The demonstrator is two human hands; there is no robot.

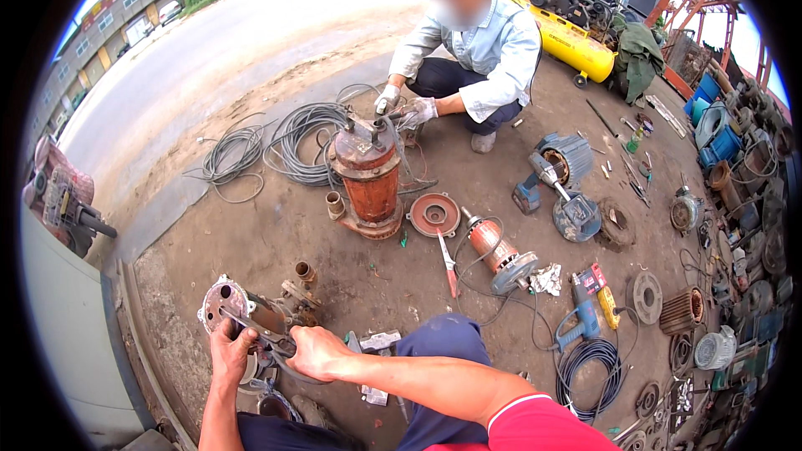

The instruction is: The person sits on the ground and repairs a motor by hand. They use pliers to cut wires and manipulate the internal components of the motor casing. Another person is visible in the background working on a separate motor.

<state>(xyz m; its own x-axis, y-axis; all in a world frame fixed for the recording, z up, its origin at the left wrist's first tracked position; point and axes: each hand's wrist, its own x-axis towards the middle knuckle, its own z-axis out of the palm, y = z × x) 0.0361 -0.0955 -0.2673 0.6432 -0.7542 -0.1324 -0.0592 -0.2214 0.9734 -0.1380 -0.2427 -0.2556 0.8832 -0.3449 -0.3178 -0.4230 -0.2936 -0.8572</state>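
Note:
At the lower left, a pump (269, 314) with a pale round flange (220, 293) stands in front of me. My right hand (316, 354) is closed around the handles of long dark pliers (261, 333), whose jaws reach left to the flange's edge. Close against the jaw end, my left hand (230, 354) has its thumb and fingers pressed together. What it pinches is hidden by the fingers and the tool. Beside the pump are a short rusty pipe stub (306, 272) and metal fittings (301, 299).
Across from me a co-worker (478, 54) in white gloves squats, hands at a red upright pump (370, 175). Around lie a coiled grey cable (302, 144), a red round cover (434, 214), a rotor (494, 249), a saw (448, 266), a blue drill (578, 317) and a hammer (380, 342).

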